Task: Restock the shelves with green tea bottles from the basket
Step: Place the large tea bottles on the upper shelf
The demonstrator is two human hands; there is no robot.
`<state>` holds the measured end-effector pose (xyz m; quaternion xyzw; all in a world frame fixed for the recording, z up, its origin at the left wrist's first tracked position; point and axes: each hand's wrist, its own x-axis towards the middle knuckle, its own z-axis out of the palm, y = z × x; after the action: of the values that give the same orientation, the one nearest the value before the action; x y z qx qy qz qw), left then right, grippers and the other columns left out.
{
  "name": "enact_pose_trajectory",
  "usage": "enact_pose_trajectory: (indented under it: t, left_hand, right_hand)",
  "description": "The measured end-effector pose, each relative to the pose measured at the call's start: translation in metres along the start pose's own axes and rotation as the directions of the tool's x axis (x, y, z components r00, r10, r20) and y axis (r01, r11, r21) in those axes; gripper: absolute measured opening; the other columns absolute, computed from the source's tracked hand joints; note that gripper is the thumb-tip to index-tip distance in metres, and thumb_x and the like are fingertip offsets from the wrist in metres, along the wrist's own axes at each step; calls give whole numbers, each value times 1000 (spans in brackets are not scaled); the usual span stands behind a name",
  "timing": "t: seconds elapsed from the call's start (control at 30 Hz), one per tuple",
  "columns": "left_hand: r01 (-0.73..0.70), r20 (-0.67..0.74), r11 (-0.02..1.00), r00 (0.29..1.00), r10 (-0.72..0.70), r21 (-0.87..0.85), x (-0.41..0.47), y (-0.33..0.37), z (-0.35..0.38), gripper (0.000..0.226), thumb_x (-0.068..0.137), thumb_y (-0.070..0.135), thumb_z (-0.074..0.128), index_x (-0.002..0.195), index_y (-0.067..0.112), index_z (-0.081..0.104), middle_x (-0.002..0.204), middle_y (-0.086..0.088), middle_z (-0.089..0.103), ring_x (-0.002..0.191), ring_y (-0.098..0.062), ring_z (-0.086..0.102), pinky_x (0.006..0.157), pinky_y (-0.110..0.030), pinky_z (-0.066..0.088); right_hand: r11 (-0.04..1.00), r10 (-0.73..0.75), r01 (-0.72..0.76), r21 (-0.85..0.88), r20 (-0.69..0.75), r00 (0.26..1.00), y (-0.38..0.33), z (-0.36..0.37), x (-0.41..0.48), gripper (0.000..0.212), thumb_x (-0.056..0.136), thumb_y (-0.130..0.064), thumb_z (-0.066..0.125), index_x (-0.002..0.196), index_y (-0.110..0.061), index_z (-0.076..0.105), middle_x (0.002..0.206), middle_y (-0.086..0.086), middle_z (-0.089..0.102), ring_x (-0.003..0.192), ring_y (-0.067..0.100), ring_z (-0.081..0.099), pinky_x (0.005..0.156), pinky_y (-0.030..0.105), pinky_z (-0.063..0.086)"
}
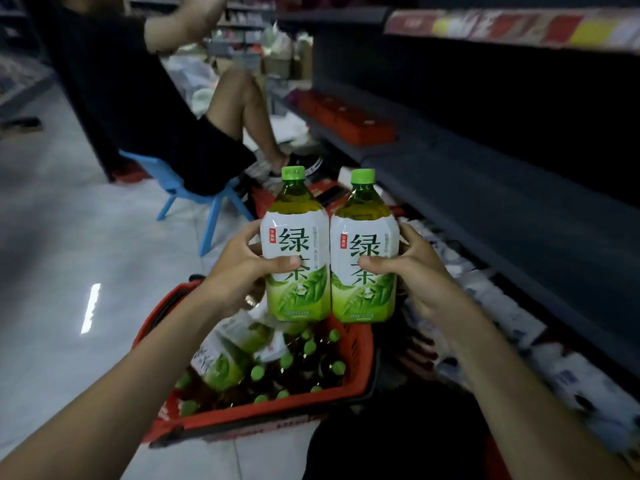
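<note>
I held two upright, touching green tea bottles above the red basket (353,344), my left grip (239,271) clamped on the left bottle (294,251), my right grip (415,271) on the right bottle (363,254).

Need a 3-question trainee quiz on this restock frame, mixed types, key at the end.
1. True or false: the left hand and the right hand each hold one green tea bottle upright, the left bottle beside the right bottle.
2. What colour is the basket under the bottles? A) red B) blue C) grey
3. Fill in: the dark shelf to the right, nearest the bottles, looks ____.

Key: 1 true; 2 A; 3 bare
</note>
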<state>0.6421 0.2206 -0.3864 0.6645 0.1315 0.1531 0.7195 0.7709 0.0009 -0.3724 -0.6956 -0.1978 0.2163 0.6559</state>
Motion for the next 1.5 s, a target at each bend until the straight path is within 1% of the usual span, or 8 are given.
enact_pose_trajectory:
  t: [0.13,0.47,0.7,0.87,0.97,1.07,1.3,1.5]
  left_hand:
    - [-143,77,989,986,146,-42,5,55,36,99,24,31,98,116,20,62,105,-8,74,94,-26,72,67,-34,59]
    - [-324,311,933,880,358,-158,17,165,142,107,18,36,99,117,15,63,105,-14,74,93,-32,72,71,-41,60]
    - [-337,522,883,715,465,-326,33,242,256,87,14,34,98,95,18,73,95,-12,76,82,-27,74,61,-34,59]
    - [-312,612,877,630,479,-364,42,285,357,60,51,9,83,109,11,67,101,-11,75,90,-31,72,68,-43,59]
    - [-289,647,885,606,464,-364,47,297,409,54,58,7,78,111,10,66,101,-12,75,91,-34,72,79,-51,58]
    - [-255,677,901,596,432,-351,52,303,452,50,63,2,80,110,12,67,100,-11,76,88,-30,73,77,-44,59]
    - [-213,729,926,571,377,-312,67,291,514,40,76,7,74,114,17,67,102,-8,76,93,-28,73,86,-47,56]
    - [-223,704,901,565,431,-373,75,278,533,46,78,14,72,122,25,62,105,-6,75,96,-24,72,79,-42,58]
  right_hand:
    - [994,-109,110,9,-97,989,-56,-28,-29,78,46,-15,90,118,-20,60,107,1,75,98,21,72,87,44,57]
    - [932,-361,355,-78,-319,876,-178,-105,-113,76,59,5,86,126,-17,58,108,7,74,96,21,73,80,38,59]
    - [867,-494,448,-220,-509,705,-247,-176,-172,68,67,4,83,127,-15,57,107,3,75,95,19,73,79,38,61]
    - [818,-556,494,-295,-625,547,-288,-236,-208,57,70,3,80,122,-11,61,104,7,75,91,25,74,77,43,61]
    - [815,-549,491,-307,-679,488,-299,-270,-216,52,71,3,79,120,-10,63,102,8,76,89,26,74,75,42,61]
    - [824,-520,482,-298,-735,435,-304,-302,-219,51,72,3,78,119,-9,63,101,10,76,89,27,74,75,42,60]
    - [851,-462,445,-280,-802,378,-290,-359,-213,48,75,-2,78,119,-11,63,103,10,75,92,28,73,85,50,57]
    - [848,-520,306,-433,-792,320,-279,-365,-212,39,83,-20,76,118,-32,62,105,-6,75,96,16,71,90,45,56]
